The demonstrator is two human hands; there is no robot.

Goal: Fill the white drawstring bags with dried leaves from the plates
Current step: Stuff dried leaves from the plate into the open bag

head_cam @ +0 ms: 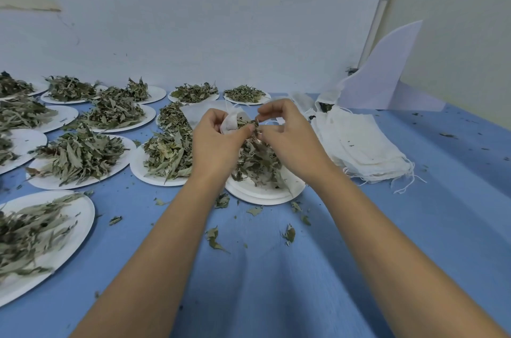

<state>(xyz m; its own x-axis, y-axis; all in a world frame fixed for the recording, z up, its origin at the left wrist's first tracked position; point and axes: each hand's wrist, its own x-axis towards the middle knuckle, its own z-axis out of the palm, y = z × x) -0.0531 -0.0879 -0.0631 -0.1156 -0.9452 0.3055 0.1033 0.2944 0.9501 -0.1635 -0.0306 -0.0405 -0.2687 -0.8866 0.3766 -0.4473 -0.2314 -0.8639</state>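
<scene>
The left hand grips a small white bag with curled fingers, its mouth turned toward the right hand. The right hand's thumb and fingertips pinch a tuft of leaves right at that mouth, where more leaf shows in the opening. Both hands are above a stack of white plates at the middle of the blue-covered table, and the top plate carries a heap of dried grey-green leaves. Just to the left sits another plate with its own leaf pile. Further left and along the back wall stand many more plates, each heaped with leaves, among them a large one at the near left edge and a small one in the back row. To the right of the hands lies a pile of flat, empty bags, their loose strings trailing off the near end. At the far end of that pile one bag shows dark leaves inside. A white sheet leans against the wall behind it. Leaf crumbs are scattered on the cloth in front of the stacked plates.
</scene>
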